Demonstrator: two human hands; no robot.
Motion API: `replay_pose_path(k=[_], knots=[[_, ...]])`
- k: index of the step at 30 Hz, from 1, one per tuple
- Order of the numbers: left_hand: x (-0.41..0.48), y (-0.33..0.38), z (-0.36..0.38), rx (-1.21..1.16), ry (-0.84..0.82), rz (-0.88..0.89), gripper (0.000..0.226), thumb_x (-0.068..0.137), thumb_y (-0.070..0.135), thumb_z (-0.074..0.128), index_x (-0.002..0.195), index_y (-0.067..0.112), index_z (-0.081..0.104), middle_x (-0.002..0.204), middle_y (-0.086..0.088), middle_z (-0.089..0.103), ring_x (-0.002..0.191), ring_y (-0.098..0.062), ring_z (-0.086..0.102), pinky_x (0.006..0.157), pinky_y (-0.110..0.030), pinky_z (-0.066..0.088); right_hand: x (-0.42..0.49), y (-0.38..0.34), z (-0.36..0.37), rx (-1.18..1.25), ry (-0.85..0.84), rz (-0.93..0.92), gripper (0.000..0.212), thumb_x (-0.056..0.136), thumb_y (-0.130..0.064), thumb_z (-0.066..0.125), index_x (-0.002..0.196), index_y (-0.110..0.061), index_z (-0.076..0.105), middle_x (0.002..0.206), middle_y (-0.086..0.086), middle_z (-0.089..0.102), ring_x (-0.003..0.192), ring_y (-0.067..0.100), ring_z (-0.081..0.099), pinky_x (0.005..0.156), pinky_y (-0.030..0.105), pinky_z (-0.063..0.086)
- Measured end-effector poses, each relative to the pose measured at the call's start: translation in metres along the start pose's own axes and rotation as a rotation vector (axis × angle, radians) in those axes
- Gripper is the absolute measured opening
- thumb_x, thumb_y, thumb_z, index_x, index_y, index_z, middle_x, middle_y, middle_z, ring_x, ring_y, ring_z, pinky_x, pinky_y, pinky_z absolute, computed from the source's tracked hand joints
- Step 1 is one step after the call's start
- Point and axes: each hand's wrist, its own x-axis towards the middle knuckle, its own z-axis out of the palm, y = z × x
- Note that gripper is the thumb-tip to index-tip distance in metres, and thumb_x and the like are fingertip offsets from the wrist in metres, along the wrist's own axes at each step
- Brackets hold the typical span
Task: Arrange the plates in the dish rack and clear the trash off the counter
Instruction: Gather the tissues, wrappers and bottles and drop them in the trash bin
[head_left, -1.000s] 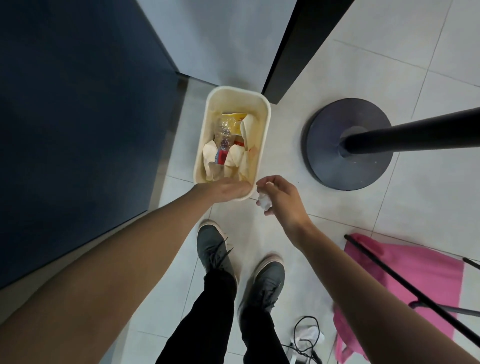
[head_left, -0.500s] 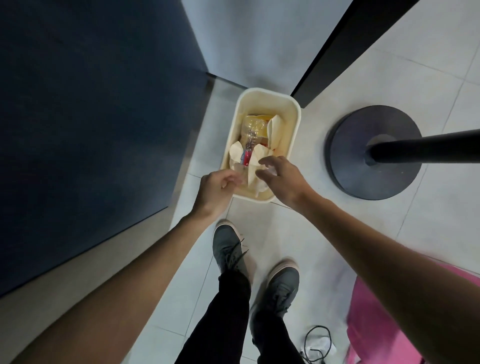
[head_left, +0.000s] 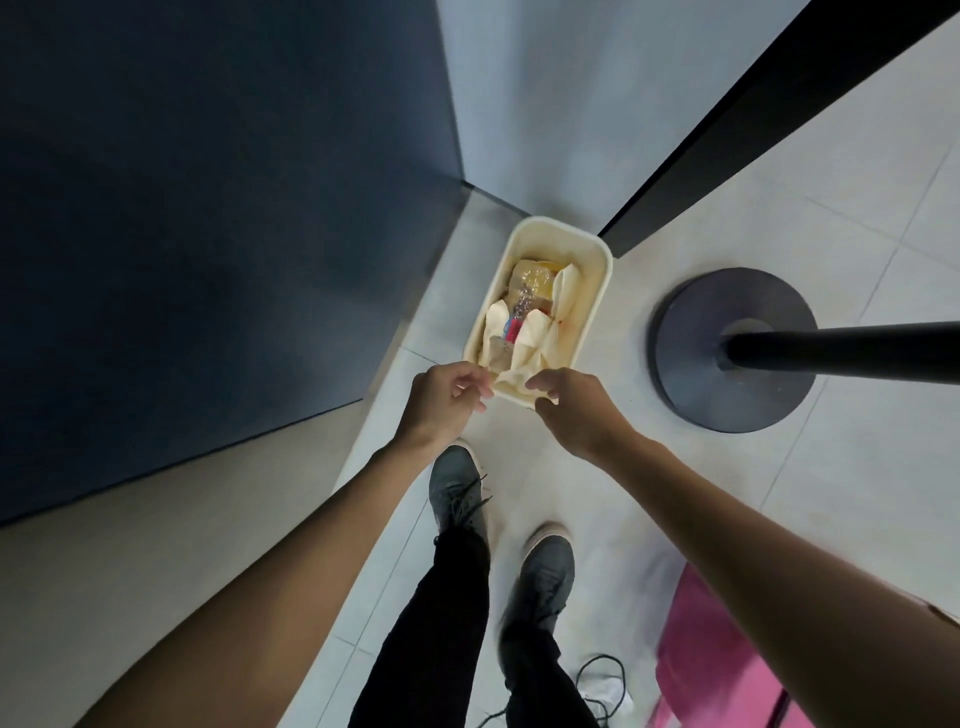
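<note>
A cream trash bin (head_left: 598, 291) stands on the tiled floor in a corner. It holds crumpled napkins (head_left: 524, 348), a clear plastic bottle (head_left: 522, 299) and a yellow wrapper (head_left: 545, 267). My left hand (head_left: 445, 401) hangs just before the bin's near left corner, fingers loosely curled, nothing in it. My right hand (head_left: 574, 410) hovers over the near right corner with its fingers drooping toward the rim. I see nothing in its fingers. No plates, dish rack or counter are in view.
A dark blue cabinet face (head_left: 208, 234) fills the left. A black round stand base (head_left: 732, 351) with a pole sits right of the bin. My two grey shoes (head_left: 457, 488) stand on the tiles. A pink cloth (head_left: 701, 654) and a black cable (head_left: 597, 680) lie at lower right.
My right hand carried a small white crumpled paper over the bin, and that paper is no longer in its fingers. Both hands have drawn back to the bin's near edge.
</note>
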Motion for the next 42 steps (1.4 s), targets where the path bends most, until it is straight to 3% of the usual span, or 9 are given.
replay_pose_path(k=[4,8,11,17,21,29,33,37,42], knots=[[-0.046,0.031,-0.013,-0.013,0.036,0.006,0.026,0.089,-0.008,0.050,0.091,0.004,0.072,0.084,-0.009,0.073,0.071,-0.024,0.069,0.059,-0.010,0.046,-0.051,-0.021,-0.017,-0.022,0.024,-0.092,0.036,0.094,-0.009,0.052,0.130,-0.010,0.061,0.131,0.012,0.060,0.122,0.027,0.054,0.101,0.028,0.038],[-0.110,0.064,-0.035,-0.031,0.066,0.023,0.032,0.087,-0.005,0.053,0.083,0.020,0.072,0.080,0.001,0.073,0.078,-0.024,0.070,0.077,-0.030,0.059,-0.112,-0.047,-0.038,-0.050,0.026,-0.152,0.038,0.094,-0.012,0.056,0.132,-0.009,0.058,0.133,0.014,0.059,0.122,0.028,0.053,0.102,0.029,0.037],[-0.178,0.085,-0.049,0.016,0.090,0.048,0.032,0.086,-0.004,0.056,0.092,0.024,0.071,0.089,0.003,0.074,0.087,-0.016,0.068,0.086,-0.024,0.053,-0.172,-0.072,-0.047,-0.074,0.019,-0.224,0.040,0.093,-0.012,0.058,0.133,-0.008,0.058,0.132,0.016,0.058,0.122,0.031,0.054,0.104,0.032,0.038],[-0.317,0.122,-0.088,-0.032,0.160,0.061,0.034,0.091,-0.002,0.054,0.100,0.028,0.068,0.095,0.008,0.072,0.078,-0.003,0.066,0.074,-0.010,0.046,-0.291,-0.137,-0.060,-0.072,-0.052,-0.410,0.030,0.093,-0.012,0.056,0.121,-0.010,0.065,0.116,0.015,0.065,0.102,0.029,0.063,0.093,0.042,0.049],[-0.401,0.142,-0.124,-0.054,0.297,0.094,0.027,0.093,0.003,0.055,0.098,0.025,0.071,0.087,0.015,0.072,0.073,-0.003,0.068,0.072,-0.016,0.052,-0.350,-0.193,-0.060,-0.045,-0.033,-0.531,0.026,0.092,-0.013,0.056,0.116,-0.012,0.067,0.111,0.005,0.068,0.094,0.017,0.064,0.090,0.031,0.050],[-0.529,0.150,-0.189,-0.272,0.509,0.113,0.022,0.097,0.000,0.052,0.099,0.008,0.073,0.083,0.000,0.073,0.067,-0.005,0.066,0.068,-0.015,0.049,-0.430,-0.272,-0.041,-0.186,-0.056,-0.800,0.020,0.096,-0.015,0.054,0.111,-0.017,0.066,0.102,-0.001,0.067,0.088,0.013,0.060,0.079,0.029,0.050],[-0.577,0.132,-0.223,-0.425,0.646,0.131,0.023,0.097,0.001,0.052,0.101,0.012,0.072,0.085,-0.003,0.073,0.069,-0.006,0.065,0.066,-0.016,0.050,-0.452,-0.322,-0.028,-0.202,-0.058,-0.931,0.017,0.094,-0.011,0.059,0.107,-0.019,0.068,0.098,-0.009,0.065,0.082,0.008,0.060,0.071,0.009,0.043],[-0.615,0.109,-0.260,-0.560,0.768,0.159,0.022,0.097,0.000,0.053,0.103,0.013,0.070,0.086,-0.005,0.074,0.072,-0.014,0.067,0.067,-0.031,0.055,-0.476,-0.354,-0.003,-0.075,-0.066,-0.946,0.017,0.093,-0.008,0.061,0.103,-0.019,0.070,0.098,-0.008,0.067,0.076,0.015,0.063,0.067,0.024,0.050],[-0.625,0.079,-0.338,-0.402,0.986,0.171,0.023,0.092,0.006,0.060,0.101,0.024,0.070,0.095,0.013,0.073,0.088,-0.005,0.065,0.076,-0.027,0.055,-0.484,-0.394,0.023,-0.108,-0.070,-0.975,0.019,0.093,-0.004,0.059,0.104,-0.016,0.069,0.096,-0.006,0.063,0.085,-0.001,0.058,0.069,0.009,0.041]])
